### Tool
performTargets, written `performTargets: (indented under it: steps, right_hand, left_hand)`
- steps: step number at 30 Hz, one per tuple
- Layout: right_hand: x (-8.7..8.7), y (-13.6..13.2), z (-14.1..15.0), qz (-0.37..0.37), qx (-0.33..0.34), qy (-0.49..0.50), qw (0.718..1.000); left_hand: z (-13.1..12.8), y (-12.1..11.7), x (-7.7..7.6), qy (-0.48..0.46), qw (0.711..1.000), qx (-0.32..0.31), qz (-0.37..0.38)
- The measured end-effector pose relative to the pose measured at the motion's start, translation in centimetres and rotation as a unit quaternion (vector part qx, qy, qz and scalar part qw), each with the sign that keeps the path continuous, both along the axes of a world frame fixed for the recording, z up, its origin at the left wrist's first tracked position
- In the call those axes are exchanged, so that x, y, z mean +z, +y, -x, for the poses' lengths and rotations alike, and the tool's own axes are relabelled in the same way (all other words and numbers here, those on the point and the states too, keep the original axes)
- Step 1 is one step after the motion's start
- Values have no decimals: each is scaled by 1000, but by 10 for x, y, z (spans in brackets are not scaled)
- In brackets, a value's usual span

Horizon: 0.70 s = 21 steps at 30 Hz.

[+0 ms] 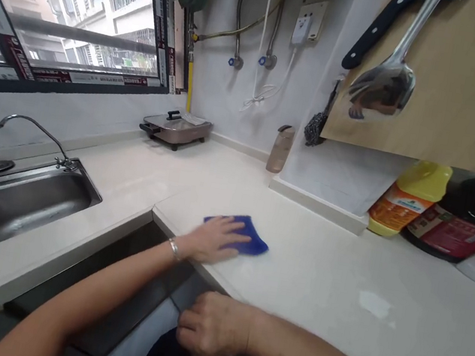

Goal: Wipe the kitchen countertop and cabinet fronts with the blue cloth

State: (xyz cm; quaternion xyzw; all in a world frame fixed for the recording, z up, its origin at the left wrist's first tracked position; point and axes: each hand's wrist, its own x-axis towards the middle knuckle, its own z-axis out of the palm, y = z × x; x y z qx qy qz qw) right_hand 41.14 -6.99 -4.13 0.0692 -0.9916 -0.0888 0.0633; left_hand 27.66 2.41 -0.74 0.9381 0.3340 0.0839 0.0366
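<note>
My left hand (218,240) lies flat with its fingers spread over a blue cloth (254,240). The cloth rests on the white countertop (317,270), close to the inner corner of the counter. A silver bracelet (174,248) circles my left wrist. Below the counter's front edge, in front of my body, my right hand (212,327) is closed in a fist. Its palm side is turned away, so I cannot make out whether anything is inside it.
A steel sink (93,193) with a thin tap (36,131) is at left. An electric pan (177,128) and a bottle (280,149) stand at the back. At right are a yellow jug (411,198) and a dark jug (457,227), beneath a hanging spatula (384,87).
</note>
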Motion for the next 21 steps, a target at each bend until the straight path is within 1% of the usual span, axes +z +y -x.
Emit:
performTargets:
  steps: [1,4,7,10,13,15,17,19,21]
  right_hand:
    - [0,-1,1,0,-3,-2,1000]
    - [-1,-6,2,4,0,-4,1000]
    - [2,-7,5,25,10,-20,999]
    - [9,1,8,32,-26,-67,997]
    - [15,12,11,42,-75,-110,990]
    - [15,16,11,51,-81,-119,988]
    - [14,17,11,50,-69,-114,990]
    - [10,15,10,42,-43,-88,994]
    - [7,13,9,41,-8,-25,999]
  left_hand:
    - [16,8,1,10,999,38,1]
    - [61,37,5,11,992,127,2]
    - [97,68,7,11,975,223,-4]
    - [116,95,7,15,953,304,-10]
    - [118,109,5,24,938,347,-9]
    - [114,107,5,34,937,348,-6]
    - [108,95,5,46,943,330,-2]
    - [97,76,5,55,952,301,-2]
    - [83,52,3,60,961,270,-9]
